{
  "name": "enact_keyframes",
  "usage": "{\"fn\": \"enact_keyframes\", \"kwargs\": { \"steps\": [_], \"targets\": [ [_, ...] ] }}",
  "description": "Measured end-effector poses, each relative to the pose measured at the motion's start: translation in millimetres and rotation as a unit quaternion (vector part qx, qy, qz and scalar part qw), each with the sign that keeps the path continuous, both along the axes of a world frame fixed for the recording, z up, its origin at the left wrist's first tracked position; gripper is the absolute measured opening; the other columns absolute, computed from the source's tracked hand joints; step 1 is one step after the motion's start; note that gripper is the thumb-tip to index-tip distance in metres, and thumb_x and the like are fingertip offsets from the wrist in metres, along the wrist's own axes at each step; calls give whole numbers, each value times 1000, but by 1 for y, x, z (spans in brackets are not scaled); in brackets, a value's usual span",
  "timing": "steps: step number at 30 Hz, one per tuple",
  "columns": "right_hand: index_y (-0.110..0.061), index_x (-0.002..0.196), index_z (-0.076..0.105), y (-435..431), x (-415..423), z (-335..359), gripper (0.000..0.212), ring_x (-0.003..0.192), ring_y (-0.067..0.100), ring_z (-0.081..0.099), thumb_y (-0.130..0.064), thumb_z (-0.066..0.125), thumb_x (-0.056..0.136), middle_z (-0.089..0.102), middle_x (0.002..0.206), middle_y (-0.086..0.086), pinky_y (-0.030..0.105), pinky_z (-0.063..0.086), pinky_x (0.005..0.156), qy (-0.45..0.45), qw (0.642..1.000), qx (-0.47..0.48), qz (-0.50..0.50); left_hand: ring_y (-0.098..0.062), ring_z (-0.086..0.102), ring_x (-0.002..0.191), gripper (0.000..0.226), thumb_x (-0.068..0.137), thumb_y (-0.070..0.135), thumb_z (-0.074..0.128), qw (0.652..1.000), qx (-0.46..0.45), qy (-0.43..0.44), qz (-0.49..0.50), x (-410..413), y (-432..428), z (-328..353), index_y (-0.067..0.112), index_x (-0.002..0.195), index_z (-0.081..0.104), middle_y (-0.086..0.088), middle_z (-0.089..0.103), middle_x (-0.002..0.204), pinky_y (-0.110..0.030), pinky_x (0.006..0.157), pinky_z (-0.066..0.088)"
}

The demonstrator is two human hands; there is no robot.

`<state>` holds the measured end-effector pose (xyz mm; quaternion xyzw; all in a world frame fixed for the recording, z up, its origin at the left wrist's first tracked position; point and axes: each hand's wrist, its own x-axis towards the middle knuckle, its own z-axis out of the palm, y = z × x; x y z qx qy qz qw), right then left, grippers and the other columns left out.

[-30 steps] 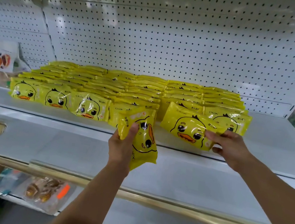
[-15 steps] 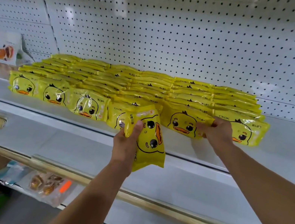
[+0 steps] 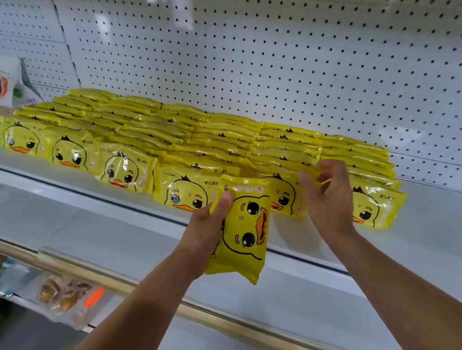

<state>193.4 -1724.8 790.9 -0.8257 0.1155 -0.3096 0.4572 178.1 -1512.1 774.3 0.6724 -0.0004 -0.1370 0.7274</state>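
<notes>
Restocking is mid-step: the left hand (image 3: 207, 232) grips a duck pack (image 3: 244, 232) turned on end, just in front of the front row (image 3: 120, 167) on the shelf (image 3: 436, 229). The right hand (image 3: 330, 198) is at that row's fifth pack (image 3: 281, 197), blurred, and its curled fingers seem to pinch the top edge. Next, I'd judge, it must open a gap in the row so the held pack can be turned upright and slotted in.

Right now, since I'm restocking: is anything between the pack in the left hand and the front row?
Nothing visible does. The pack, in the grip of the left hand, hangs before the front row, at the bare front of the shelf. The right hand, blurred, is at a row pack to its right, not in between.
</notes>
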Motion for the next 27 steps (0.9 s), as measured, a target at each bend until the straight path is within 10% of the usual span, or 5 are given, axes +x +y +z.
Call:
{"fn": "enact_keyframes", "kwargs": {
  "steps": [6,9,19,27],
  "targets": [
    [-16,92,76,-3,-29,31,42,84,9,64,-55,67,78,72,85,3,25,46,76,237,937,60,250,-23,74,90,36,94,47,56,985,69,-51,-149,-4,-31,11,16,104,73,-7,77,97,-38,79,59],
    [-20,78,75,-19,-37,28,12,59,-1,60,-27,71,86,68,63,-11,17,46,62,204,947,98,228,-25,74,91,39,91,48,61,973,110,-69,-193,-7,-48,14,13,104,73,-7,77,97,-45,87,58],
    [-9,73,69,-70,-74,-11,16,58,4,55,-7,66,88,62,64,-3,17,47,58,54,971,228,57,-17,74,87,36,73,28,86,880,257,-112,-385,1,-96,28,17,106,73,-1,77,95,-39,87,59],
    [-8,70,64,-109,-76,-8,23,40,15,48,-4,59,92,59,51,-1,24,45,42,-8,957,290,-17,-21,65,98,53,62,38,91,886,330,-259,-199,36,-142,43,16,107,73,-4,73,107,-29,79,49]
  ]
}}
